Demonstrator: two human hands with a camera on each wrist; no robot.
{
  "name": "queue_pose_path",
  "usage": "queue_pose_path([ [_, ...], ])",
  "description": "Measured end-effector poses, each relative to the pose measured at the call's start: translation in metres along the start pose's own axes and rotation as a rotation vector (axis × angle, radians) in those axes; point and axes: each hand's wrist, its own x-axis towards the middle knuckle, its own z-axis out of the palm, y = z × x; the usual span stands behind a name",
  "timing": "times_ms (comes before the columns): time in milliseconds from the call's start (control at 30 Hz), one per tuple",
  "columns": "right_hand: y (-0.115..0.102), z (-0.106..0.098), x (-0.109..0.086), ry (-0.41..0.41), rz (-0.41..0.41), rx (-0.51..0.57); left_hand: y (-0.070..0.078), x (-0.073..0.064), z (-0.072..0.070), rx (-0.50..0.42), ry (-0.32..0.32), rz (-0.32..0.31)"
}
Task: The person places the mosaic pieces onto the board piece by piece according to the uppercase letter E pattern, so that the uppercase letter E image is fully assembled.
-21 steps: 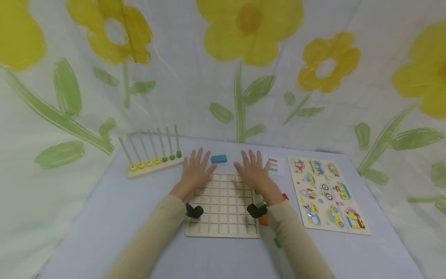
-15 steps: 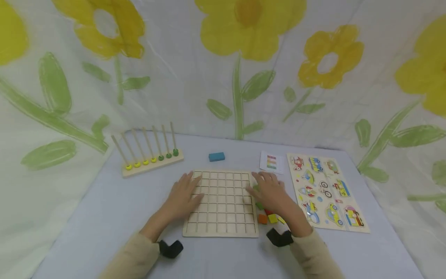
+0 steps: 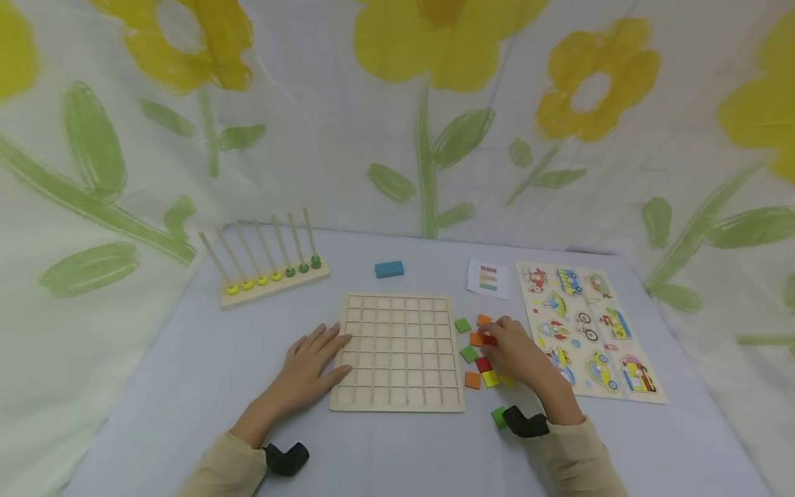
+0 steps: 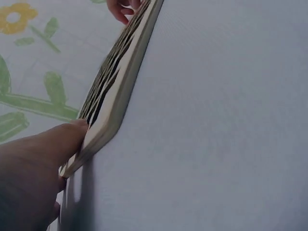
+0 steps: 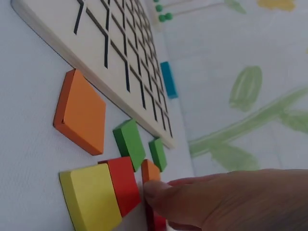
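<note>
A square wooden grid board (image 3: pixel 397 352) lies on the table. My left hand (image 3: pixel 304 376) rests at its left edge with fingers spread, and in the left wrist view the thumb (image 4: pixel 72 137) touches the board's rim. To the right of the board, my right hand (image 3: pixel 515 352) has its thumb and index finger at either side of a red tile (image 3: pixel 490 340), pinching it among the loose square tiles. An orange tile (image 3: pixel 476 339) lies right beside that red one, partly behind the thumb in the right wrist view. Another red tile (image 3: pixel 483 364) touches a yellow tile (image 3: pixel 491 378).
Green tiles (image 3: pixel 462 325) and orange tiles (image 3: pixel 473 380) lie along the board's right side. A printed card (image 3: pixel 488 277) and a picture puzzle (image 3: pixel 590 331) are farther right. At the back stand a blue block (image 3: pixel 389 269) and a peg rack with beads (image 3: pixel 276 283).
Both hands have drawn back from the board's far side. The left has settled at its left edge. The right has moved to the tiles and taken hold of a red one.
</note>
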Motion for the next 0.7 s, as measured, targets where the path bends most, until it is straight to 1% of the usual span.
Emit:
queue_pose_path([
  [67,0.001,0.002,0.004,0.015,-0.018,0.02,-0.003,0.002,0.001,0.009,-0.005,0.007],
  [200,0.001,0.005,0.008,0.045,-0.053,0.022,-0.006,0.0,0.005,0.046,-0.012,-0.009],
  [300,0.001,0.005,0.007,0.07,-0.075,-0.005,-0.007,0.0,0.009,0.085,-0.003,-0.014],
  [400,-0.002,0.003,0.007,0.082,-0.087,-0.015,-0.007,-0.001,0.009,0.102,0.019,-0.007],
  [567,-0.023,0.0,0.014,0.06,-0.102,0.032,-0.009,-0.004,0.007,0.107,0.04,-0.018],
  [700,-0.048,0.0,0.028,0.036,-0.097,0.109,-0.008,-0.003,0.008,0.091,0.052,-0.018],
])
